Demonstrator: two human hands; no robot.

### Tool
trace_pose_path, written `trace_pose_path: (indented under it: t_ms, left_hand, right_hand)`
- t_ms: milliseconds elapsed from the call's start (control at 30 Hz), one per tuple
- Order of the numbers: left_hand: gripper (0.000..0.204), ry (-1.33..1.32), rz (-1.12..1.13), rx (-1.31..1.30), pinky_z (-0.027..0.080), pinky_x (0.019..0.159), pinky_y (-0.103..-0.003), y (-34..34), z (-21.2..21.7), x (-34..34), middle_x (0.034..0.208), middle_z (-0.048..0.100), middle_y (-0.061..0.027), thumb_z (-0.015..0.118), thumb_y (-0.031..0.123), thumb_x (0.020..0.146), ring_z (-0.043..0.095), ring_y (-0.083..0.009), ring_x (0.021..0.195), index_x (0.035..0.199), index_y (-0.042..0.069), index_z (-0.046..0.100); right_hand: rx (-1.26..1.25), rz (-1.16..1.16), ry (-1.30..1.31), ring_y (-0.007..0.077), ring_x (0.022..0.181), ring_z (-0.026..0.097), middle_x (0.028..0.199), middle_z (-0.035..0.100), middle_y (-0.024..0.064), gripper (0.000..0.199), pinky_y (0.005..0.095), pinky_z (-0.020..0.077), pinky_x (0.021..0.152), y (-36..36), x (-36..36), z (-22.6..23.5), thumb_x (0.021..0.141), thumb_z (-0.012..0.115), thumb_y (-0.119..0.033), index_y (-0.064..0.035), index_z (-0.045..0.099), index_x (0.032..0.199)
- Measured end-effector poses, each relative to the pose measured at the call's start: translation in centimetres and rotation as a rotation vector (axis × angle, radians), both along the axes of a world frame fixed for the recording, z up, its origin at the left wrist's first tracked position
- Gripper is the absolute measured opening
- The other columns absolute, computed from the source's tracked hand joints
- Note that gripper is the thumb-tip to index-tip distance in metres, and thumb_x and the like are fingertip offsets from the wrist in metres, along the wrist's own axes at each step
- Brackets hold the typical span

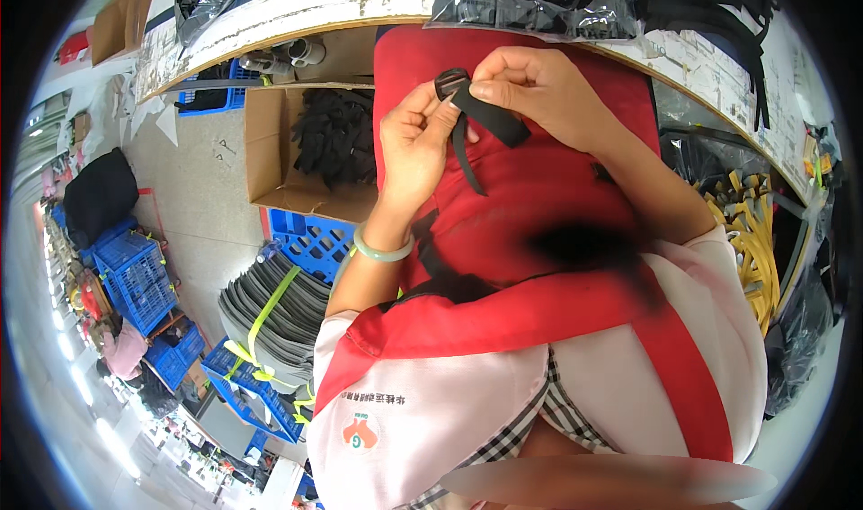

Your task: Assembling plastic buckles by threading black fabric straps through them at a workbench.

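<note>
Above the red apron point(521, 177) on my lap, both my hands meet at a black plastic buckle point(452, 80) with black webbing strap point(493, 119) at it. My left hand point(416, 141) pinches the buckle from its lower left side between thumb and fingers. With thumb and index finger, my right hand point(538, 92) grips the strap close to the buckle. One wide strap end points down to the right, and a narrower tail hangs below my left fingertips. Whether the strap runs through the buckle's slot is hidden by the fingers.
A worn white table point(360, 11) curves across the far side, bearing a clear bag of black buckles point(539, 11) and black straps point(719, 24). Left stand a cardboard box point(265, 150) of black pieces, blue crates point(135, 276) and grey strap bundles point(270, 308). Yellow straps point(751, 240) hang right.
</note>
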State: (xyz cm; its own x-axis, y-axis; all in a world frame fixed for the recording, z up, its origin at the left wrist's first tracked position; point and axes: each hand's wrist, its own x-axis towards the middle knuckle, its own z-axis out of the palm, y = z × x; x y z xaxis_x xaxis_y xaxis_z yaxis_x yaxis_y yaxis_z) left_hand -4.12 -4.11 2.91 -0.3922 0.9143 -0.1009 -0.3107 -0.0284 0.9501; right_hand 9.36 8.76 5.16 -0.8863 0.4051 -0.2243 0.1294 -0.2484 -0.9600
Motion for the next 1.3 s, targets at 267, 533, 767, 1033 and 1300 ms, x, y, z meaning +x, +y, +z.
trace_pose_path:
  t_ms: [267, 533, 767, 1033, 1300]
  left_hand:
    - [0.021, 0.121, 0.071, -0.051, 0.05, 0.061, -0.02, -0.5, -1.7, 0.4, 0.085, 0.067, -0.0033, 0.059, 0.001, 0.092, 0.059, -0.0075, 0.069, 0.112, -0.003, 0.063]
    - [0.023, 0.677, 0.114, -0.026, 0.051, 0.074, -0.023, -0.1, -1.9, 0.1, 0.091, 0.07, -0.0079, 0.061, -0.001, 0.089, 0.063, -0.0085, 0.083, 0.111, -0.002, 0.064]
    - [0.022, 0.049, 0.097, -0.035, 0.05, 0.077, -0.021, -0.3, -2.5, 0.8, 0.095, 0.068, -0.0047, 0.06, 0.0, 0.091, 0.061, -0.0081, 0.085, 0.112, -0.004, 0.064]
    - [0.022, 0.291, 0.11, -0.06, 0.049, 0.072, -0.021, -0.7, -3.0, 0.8, 0.087, 0.069, -0.003, 0.061, -0.001, 0.089, 0.061, -0.0071, 0.08, 0.111, -0.003, 0.064]
    - [0.015, 0.644, 0.075, 0.006, 0.05, 0.066, -0.026, -0.4, -3.1, 0.7, 0.078, 0.065, -0.0132, 0.06, 0.001, 0.088, 0.063, -0.0155, 0.069, 0.103, 0.0, 0.066]
  right_hand:
    - [-0.159, -0.133, -0.011, 0.002, 0.063, 0.052, 0.075, 0.06, -0.0024, 0.019, 0.0169, 0.0407, 0.057, -1.0, -0.6, -1.6, 0.092, 0.061, -0.022, -0.0029, 0.062, 0.094]
    - [-0.351, -0.222, 0.038, 0.0048, 0.067, 0.056, 0.08, 0.062, 0.0007, 0.022, 0.0185, 0.0456, 0.058, -1.7, -0.8, -1.7, 0.091, 0.063, -0.024, -0.0021, 0.063, 0.096]
    - [-0.351, -0.178, 0.101, 0.0054, 0.068, 0.058, 0.081, 0.063, 0.0022, 0.021, 0.019, 0.0475, 0.06, -1.8, -0.5, -1.9, 0.092, 0.063, -0.022, -0.0013, 0.062, 0.096]
    - [-0.281, -0.293, 0.047, 0.0034, 0.066, 0.057, 0.081, 0.061, 0.0004, 0.015, 0.0169, 0.0465, 0.057, -2.3, -1.0, -2.4, 0.092, 0.061, -0.016, -0.0043, 0.058, 0.101]
    - [-0.326, -0.332, 0.187, 0.0088, 0.066, 0.06, 0.081, 0.065, 0.0057, 0.025, 0.0207, 0.05, 0.058, -2.3, -1.0, -3.1, 0.09, 0.064, -0.018, -0.0022, 0.054, 0.107]
